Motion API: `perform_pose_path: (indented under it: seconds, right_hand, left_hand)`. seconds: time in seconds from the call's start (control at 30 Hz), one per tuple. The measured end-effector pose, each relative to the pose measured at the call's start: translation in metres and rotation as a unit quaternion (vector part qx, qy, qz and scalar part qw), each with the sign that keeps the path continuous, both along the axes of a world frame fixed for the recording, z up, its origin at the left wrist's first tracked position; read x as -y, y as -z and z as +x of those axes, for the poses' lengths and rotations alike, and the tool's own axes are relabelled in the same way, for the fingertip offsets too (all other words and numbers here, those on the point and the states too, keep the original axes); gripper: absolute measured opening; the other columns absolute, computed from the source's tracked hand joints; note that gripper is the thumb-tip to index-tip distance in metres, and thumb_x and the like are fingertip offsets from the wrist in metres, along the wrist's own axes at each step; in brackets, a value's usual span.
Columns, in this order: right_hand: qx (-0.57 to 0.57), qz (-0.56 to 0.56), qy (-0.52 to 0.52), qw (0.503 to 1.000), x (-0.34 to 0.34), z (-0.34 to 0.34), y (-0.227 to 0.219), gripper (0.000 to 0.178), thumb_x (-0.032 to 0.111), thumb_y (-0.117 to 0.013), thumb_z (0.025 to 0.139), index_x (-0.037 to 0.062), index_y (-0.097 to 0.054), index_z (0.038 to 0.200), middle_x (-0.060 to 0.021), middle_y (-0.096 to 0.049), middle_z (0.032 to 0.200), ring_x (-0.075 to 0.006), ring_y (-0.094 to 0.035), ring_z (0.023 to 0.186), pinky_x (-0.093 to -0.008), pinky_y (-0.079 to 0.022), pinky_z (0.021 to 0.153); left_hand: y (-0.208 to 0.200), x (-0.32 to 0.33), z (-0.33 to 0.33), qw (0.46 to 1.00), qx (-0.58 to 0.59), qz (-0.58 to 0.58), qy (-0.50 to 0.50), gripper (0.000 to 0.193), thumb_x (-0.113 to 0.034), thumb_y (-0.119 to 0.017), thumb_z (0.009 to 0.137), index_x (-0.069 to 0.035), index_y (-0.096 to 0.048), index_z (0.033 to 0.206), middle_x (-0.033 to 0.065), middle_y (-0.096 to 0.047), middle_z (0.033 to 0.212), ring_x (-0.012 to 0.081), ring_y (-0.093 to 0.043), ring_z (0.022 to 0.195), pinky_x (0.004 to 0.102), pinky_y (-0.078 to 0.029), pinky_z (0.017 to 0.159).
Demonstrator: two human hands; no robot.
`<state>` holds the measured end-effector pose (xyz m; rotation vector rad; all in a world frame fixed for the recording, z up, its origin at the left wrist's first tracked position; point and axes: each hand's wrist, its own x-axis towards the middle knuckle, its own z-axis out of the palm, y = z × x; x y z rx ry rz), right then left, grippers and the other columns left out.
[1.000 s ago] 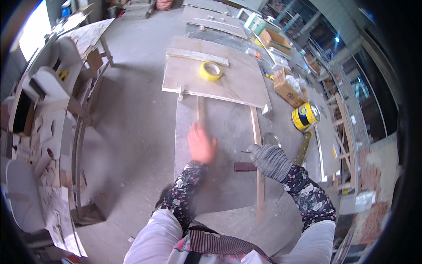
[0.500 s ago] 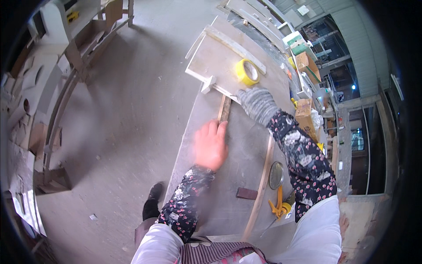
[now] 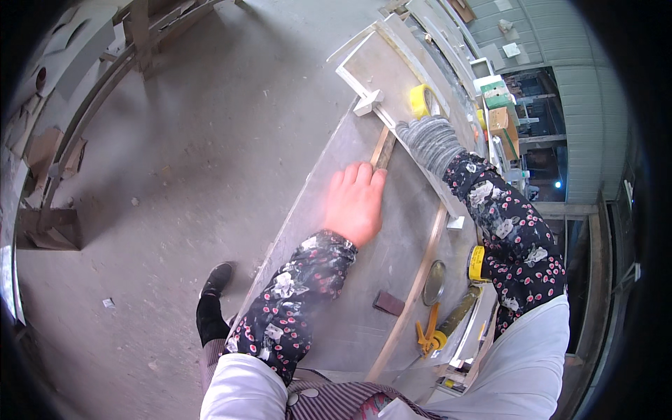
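Observation:
My bare left hand (image 3: 355, 203) is closed at the near end of a narrow wooden strip (image 3: 382, 147), its fingertips hidden. That strip runs beneath a pale flat panel (image 3: 381, 64) with a white edge. My right hand (image 3: 430, 143), in a grey knitted glove, is closed on the panel's near edge. Just beyond the glove stands a roll of yellow tape (image 3: 422, 101) on the panel. A small white block (image 3: 368, 103) sits at the panel's left edge. Under everything lies a grey tabletop (image 3: 329, 308).
A long wooden batten (image 3: 406, 308) crosses the tabletop. Near it are a dark red sanding block (image 3: 388, 302), a round metal lid (image 3: 434, 282) and a caulking gun (image 3: 448, 325). Cardboard boxes (image 3: 502, 129) stand along the right. Shelving (image 3: 59, 157) is at the left, past the floor.
The view has shifted, so the bench appears farther right. The panel's near edge now shows a longer stretch beside my right forearm. Both hands keep their places at the strip and panel.

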<state>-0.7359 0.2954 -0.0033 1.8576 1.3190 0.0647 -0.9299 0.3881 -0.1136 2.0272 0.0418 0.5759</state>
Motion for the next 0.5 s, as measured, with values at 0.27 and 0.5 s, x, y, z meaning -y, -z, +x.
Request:
perform_pose_path:
  seconds: [0.27,0.5]
  right_hand:
    - [0.014,-0.044,0.05,0.998,0.03,-0.02,-0.008,0.013,0.012,-0.054,0.085,0.0082,-0.061,0.096,-0.0108,-0.067,0.075,-0.0294,-0.07,0.071,-0.0426,-0.055,0.06]
    - [0.059,0.027,0.026,0.998,-0.007,-0.024,-0.01,0.011,0.011,-0.055,0.084,0.0093,-0.062,0.093,-0.0113,-0.067,0.074,-0.0308,-0.069,0.069,-0.0432,-0.054,0.062]
  left_hand:
    - [0.005,0.0,0.003,0.998,0.042,0.008,-0.04,0.037,-0.006,-0.057,0.075,-0.003,-0.06,0.111,0.0133,-0.058,0.108,0.0292,-0.051,0.111,0.0393,-0.04,0.088]
    - [0.003,0.001,0.005,0.999,0.007,-0.004,-0.032,0.03,-0.007,-0.058,0.073,-0.005,-0.061,0.103,0.0111,-0.056,0.101,0.0283,-0.051,0.105,0.0385,-0.039,0.087]
